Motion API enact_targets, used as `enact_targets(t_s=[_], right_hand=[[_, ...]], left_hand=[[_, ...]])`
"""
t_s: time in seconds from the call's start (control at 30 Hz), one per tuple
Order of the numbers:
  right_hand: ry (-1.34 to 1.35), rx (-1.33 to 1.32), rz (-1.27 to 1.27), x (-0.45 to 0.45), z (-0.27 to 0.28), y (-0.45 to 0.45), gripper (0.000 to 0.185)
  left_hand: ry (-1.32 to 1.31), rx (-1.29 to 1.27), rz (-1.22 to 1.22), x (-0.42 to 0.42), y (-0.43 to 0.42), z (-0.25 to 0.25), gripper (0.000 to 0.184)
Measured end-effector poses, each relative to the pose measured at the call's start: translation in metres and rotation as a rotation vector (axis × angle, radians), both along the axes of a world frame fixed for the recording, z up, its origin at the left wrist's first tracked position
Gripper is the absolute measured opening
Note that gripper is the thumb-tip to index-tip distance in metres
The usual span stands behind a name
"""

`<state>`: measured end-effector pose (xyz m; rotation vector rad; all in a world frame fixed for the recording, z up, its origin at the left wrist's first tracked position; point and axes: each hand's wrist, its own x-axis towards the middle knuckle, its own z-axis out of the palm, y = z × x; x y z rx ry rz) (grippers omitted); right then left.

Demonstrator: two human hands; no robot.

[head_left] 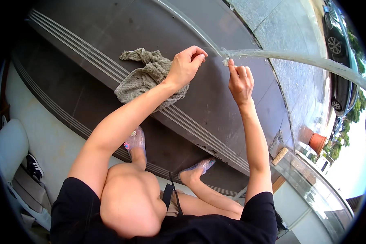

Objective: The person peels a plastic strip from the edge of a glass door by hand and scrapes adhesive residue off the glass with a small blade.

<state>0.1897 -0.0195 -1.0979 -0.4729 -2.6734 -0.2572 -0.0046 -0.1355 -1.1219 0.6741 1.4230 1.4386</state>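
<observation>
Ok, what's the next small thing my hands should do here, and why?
Perhaps rub at the whitish bits by the glass edge with your right hand: its index fingertip is right beside them, while the crumpled cloth lies on the step by your left hand.

Rough cloth rag (140,84), smooth matt steps (114,34), glossy plastic shoes (138,140)

A black top (215,227) at six o'clock, its short sleeves (259,213) at five and eight; see-through shoes (204,164) at five and eight, the latter bearing pink and blue charms (127,145); a flat black strap (167,196) near six
</observation>
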Motion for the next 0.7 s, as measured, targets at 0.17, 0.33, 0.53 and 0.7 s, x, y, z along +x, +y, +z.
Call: enact_targets(t_s=[0.17,0.33,0.53,0.7], right_hand=[[0.095,0.029,-0.034,0.002,0.015,-0.003,0.047],[-0.011,-0.024,0.011,0.006,-0.017,0.006,0.047],[0.097,-0.046,0.000,0.001,-0.006,-0.006,0.048],[-0.012,-0.019,-0.009,0.006,-0.013,0.005,0.049]], left_hand=[[0.034,-0.005,0.006,-0.001,0.000,-0.003,0.018],[0.029,-0.020,-0.012,-0.002,0.002,0.000,0.018],[0.074,-0.025,-0.012,-0.002,0.002,-0.004,0.017],[0.070,-0.019,0.006,0.000,0.003,-0.002,0.017]])
